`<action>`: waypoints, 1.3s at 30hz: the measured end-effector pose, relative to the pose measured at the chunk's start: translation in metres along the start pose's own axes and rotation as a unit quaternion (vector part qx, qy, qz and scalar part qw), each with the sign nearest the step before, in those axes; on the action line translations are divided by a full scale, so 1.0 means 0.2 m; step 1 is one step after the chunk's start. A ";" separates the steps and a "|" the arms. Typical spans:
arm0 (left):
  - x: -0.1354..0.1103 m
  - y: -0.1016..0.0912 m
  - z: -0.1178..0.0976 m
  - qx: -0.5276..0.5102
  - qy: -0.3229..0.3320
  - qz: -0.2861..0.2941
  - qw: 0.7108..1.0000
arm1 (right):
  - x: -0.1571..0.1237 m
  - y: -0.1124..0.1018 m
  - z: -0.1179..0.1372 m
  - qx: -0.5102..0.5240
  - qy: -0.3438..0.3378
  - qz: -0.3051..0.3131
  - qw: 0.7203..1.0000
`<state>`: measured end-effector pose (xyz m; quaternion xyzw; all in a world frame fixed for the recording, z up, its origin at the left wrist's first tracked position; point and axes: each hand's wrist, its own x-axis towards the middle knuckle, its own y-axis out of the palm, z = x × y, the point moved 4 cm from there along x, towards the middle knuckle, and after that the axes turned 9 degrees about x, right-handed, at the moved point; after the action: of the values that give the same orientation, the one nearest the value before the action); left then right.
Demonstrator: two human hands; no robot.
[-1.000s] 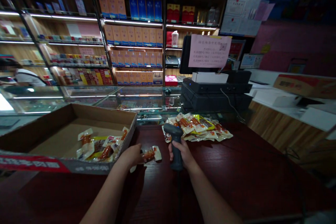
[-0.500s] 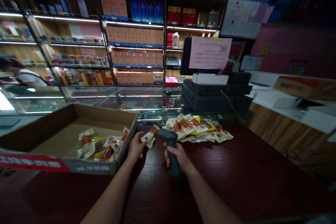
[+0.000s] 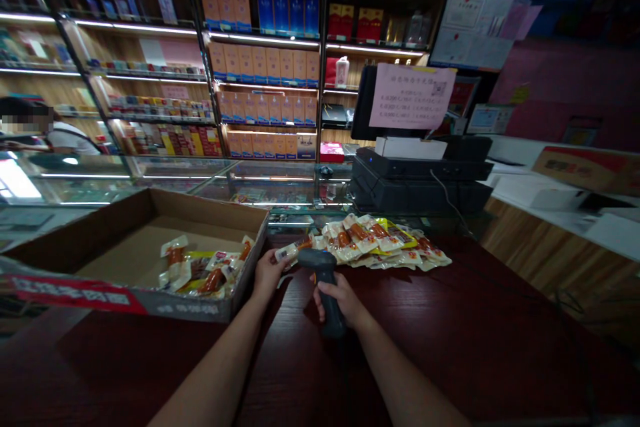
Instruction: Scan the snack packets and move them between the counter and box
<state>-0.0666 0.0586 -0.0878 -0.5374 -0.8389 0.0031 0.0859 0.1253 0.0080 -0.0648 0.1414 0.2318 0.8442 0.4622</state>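
Observation:
My left hand point(image 3: 269, 273) pinches the end of a clear-wrapped sausage pack point(image 3: 290, 252), just right of the carton. In my right hand point(image 3: 345, 299) is a dark handheld barcode scanner point(image 3: 323, 280), gripped by its handle, its head pointing left at the held pack. A heap of sausage packs point(image 3: 360, 239), some with yellow wrapping, lies on the dark red table behind the scanner. More sausage packs point(image 3: 213, 273) sit inside the shallow cardboard carton point(image 3: 100, 220) at left. The far end of the held pack is partly behind the scanner head.
A monitor with a pink notice point(image 3: 413, 99) stands above a dark till point(image 3: 415, 183) at the back. A glass counter point(image 3: 200, 177) runs behind the carton. One person point(image 3: 60, 133) is at the far left. A cardboard box point(image 3: 590, 170) lies on the right counter.
The sausage pack in my left hand has turned flatter, its end label now facing the view. The scanner stays near it in my right hand. The whole view has shifted slightly.

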 end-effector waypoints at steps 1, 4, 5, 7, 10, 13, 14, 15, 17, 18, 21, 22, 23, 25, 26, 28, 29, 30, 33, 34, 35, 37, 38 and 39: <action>0.00 0.00 0.00 0.019 0.004 0.006 1.000 | 0.00 0.00 0.00 0.000 0.002 0.002 1.000; 0.01 0.00 -0.01 0.057 0.007 0.006 0.998 | 0.00 0.00 -0.02 0.004 0.007 0.005 1.000; 0.01 0.00 -0.02 0.063 0.009 0.003 0.998 | 0.00 0.00 -0.02 0.005 0.008 0.004 1.000; 0.01 0.00 -0.04 0.074 0.019 -0.008 0.997 | 0.00 0.00 -0.02 0.009 0.005 0.001 1.000; -0.02 0.01 -0.08 0.102 0.050 -0.012 0.994 | 0.00 0.01 0.00 0.039 -0.032 -0.011 0.999; -0.05 0.04 -0.12 0.133 0.088 0.029 0.987 | 0.02 0.01 0.02 0.071 -0.073 -0.034 0.994; -0.07 0.05 -0.14 0.138 0.096 0.046 0.985 | 0.02 0.01 0.01 0.075 -0.080 -0.046 0.993; -0.08 0.06 -0.15 0.138 0.099 0.061 0.984 | 0.03 0.00 0.00 0.075 -0.083 -0.058 0.992; -0.10 0.07 -0.16 0.118 0.083 0.081 0.986 | 0.04 -0.02 -0.02 0.066 -0.083 -0.080 0.991; -0.10 0.07 -0.16 0.096 0.068 0.087 0.989 | 0.05 -0.03 -0.04 0.058 -0.080 -0.087 0.991; -0.12 0.08 -0.15 0.003 0.002 0.115 0.993 | 0.06 -0.05 -0.07 0.037 -0.075 -0.096 0.992; -0.13 0.08 -0.14 -0.029 -0.024 0.130 0.991 | 0.06 -0.05 -0.07 0.033 -0.076 -0.099 0.992; -0.13 0.08 -0.14 -0.059 -0.051 0.146 0.986 | 0.06 -0.05 -0.07 0.032 -0.076 -0.101 0.991; -0.15 0.09 -0.13 -0.106 -0.097 0.174 0.974 | 0.06 -0.05 -0.06 0.029 -0.079 -0.104 0.991; -0.16 0.09 -0.13 -0.120 -0.117 0.183 0.969 | 0.06 -0.05 -0.06 0.027 -0.080 -0.104 0.991; -0.17 0.09 -0.12 -0.129 -0.154 0.188 0.961 | 0.06 -0.05 -0.05 0.020 -0.089 -0.106 0.990; -0.17 0.10 -0.12 -0.126 -0.173 0.184 0.959 | 0.06 -0.05 -0.05 0.016 -0.096 -0.107 0.989; -0.17 0.10 -0.11 -0.122 -0.188 0.177 0.958 | 0.06 -0.04 -0.04 0.012 -0.102 -0.110 0.989; -0.18 0.13 -0.10 -0.130 -0.178 0.146 0.964 | 0.06 -0.04 -0.06 -0.003 -0.105 -0.121 0.987; -0.18 0.14 -0.10 -0.129 -0.159 0.135 0.969 | 0.07 -0.04 -0.07 -0.008 -0.100 -0.125 0.987; -0.17 0.15 -0.10 -0.119 -0.138 0.125 0.975 | 0.07 -0.04 -0.08 -0.012 -0.095 -0.127 0.987; -0.17 0.17 -0.09 -0.070 -0.098 0.108 0.987 | 0.08 -0.04 -0.09 -0.003 -0.093 -0.129 0.987; -0.17 0.17 -0.08 -0.031 -0.077 0.099 0.992 | 0.08 -0.05 -0.10 0.011 -0.095 -0.129 0.987; -0.16 0.17 -0.09 0.014 -0.050 0.086 0.995 | 0.08 -0.05 -0.10 0.029 -0.097 -0.127 0.987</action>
<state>-0.0208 0.0414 -0.0781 -0.6057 -0.7925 0.0493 0.0512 0.1150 0.0212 -0.0857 0.2052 0.2266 0.7535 0.5820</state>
